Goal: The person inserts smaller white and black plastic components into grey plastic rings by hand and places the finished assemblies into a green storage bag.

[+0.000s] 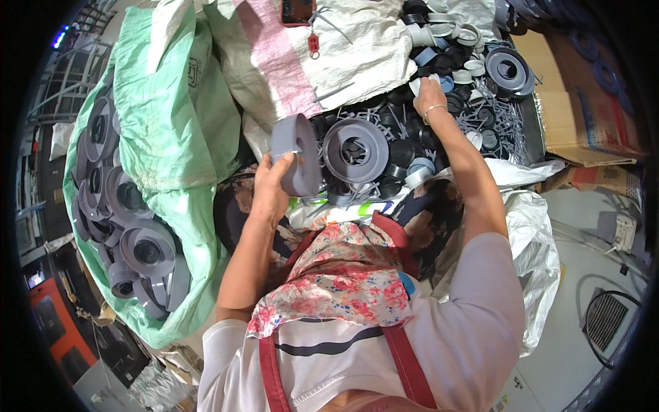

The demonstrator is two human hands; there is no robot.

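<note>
My left hand [272,180] grips a grey round plastic part [300,144], held tilted on edge so its ring-shaped opening faces right. Beside it, a similar grey part [373,147] lies flat on a heap of small pieces. Farther off to the right, my right hand [430,97] is over the heap, its fingers closed on what looks like a white cap [414,85]; the fingertips are partly hidden. Around that hand lie black caps [440,66], white caps [469,34] and thin grey plastic pins [506,118].
At the left stands a green woven sack [168,130] filled with grey round parts [147,248]. A white sack with a pink stripe [274,55] covers the far side, carrying a brown case [298,11] with a red tag. Another grey part [509,71] and a cardboard box [573,89] are right.
</note>
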